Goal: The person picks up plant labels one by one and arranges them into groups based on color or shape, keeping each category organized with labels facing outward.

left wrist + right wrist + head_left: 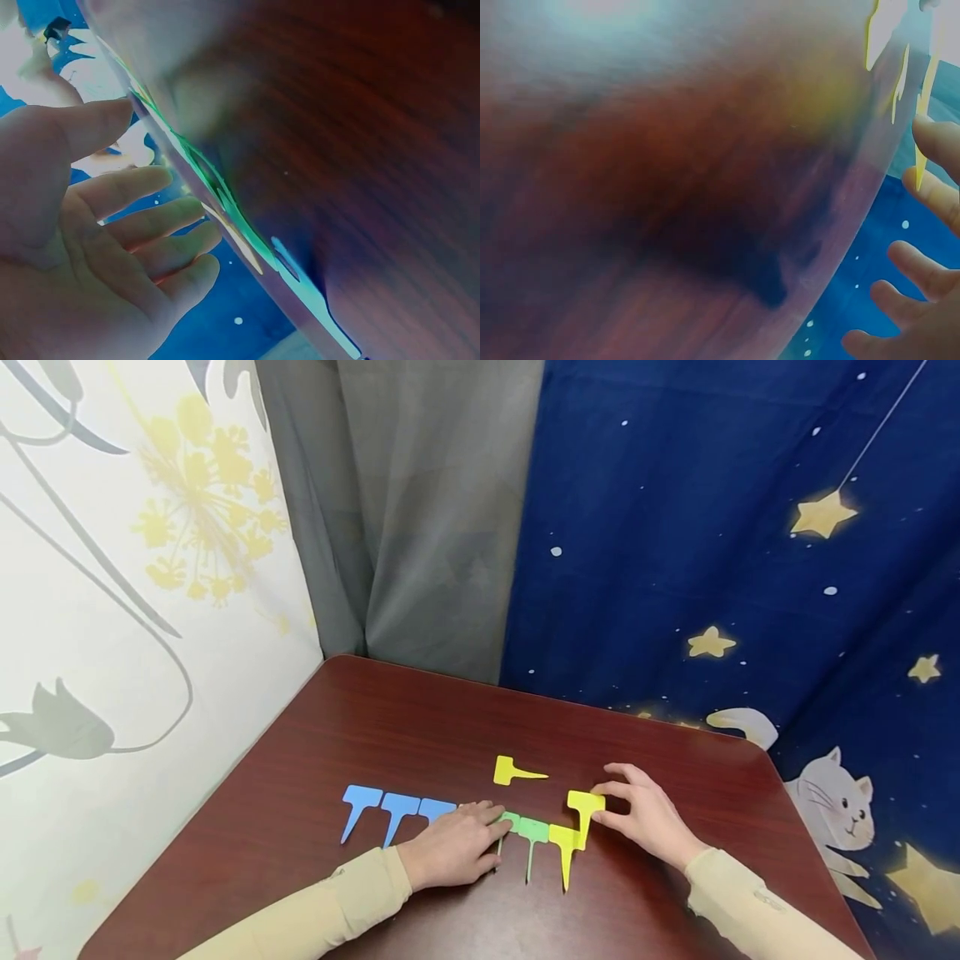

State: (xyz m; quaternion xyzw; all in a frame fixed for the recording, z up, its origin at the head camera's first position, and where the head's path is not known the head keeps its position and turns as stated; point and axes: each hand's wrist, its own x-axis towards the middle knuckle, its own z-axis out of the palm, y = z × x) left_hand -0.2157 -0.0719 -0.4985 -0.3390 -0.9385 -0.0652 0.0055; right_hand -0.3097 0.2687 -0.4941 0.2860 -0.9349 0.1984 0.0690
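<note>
A row of T-shaped plastic plant labels lies on the table, stems toward me: blue labels (363, 797) at left, green labels (533, 832) in the middle, a yellow label (563, 837) at right. My left hand (450, 847) lies over the middle of the row, fingertips at the green ones and hiding part of it. Its fingers (161, 217) look relaxed in the left wrist view. With thumb and index finger my right hand (648, 817) pinches another yellow label (587, 803) by its head. That label's stem overlaps the row's right end; the right wrist view shows the pinched label (922, 154) edge-on.
One more yellow label (505, 770) lies sideways behind the row. The dark red table (420, 718) meets a grey curtain (442, 527) and a blue starry curtain (637, 568) at the back. A pale patterned curtain (150, 693) hangs along the left side.
</note>
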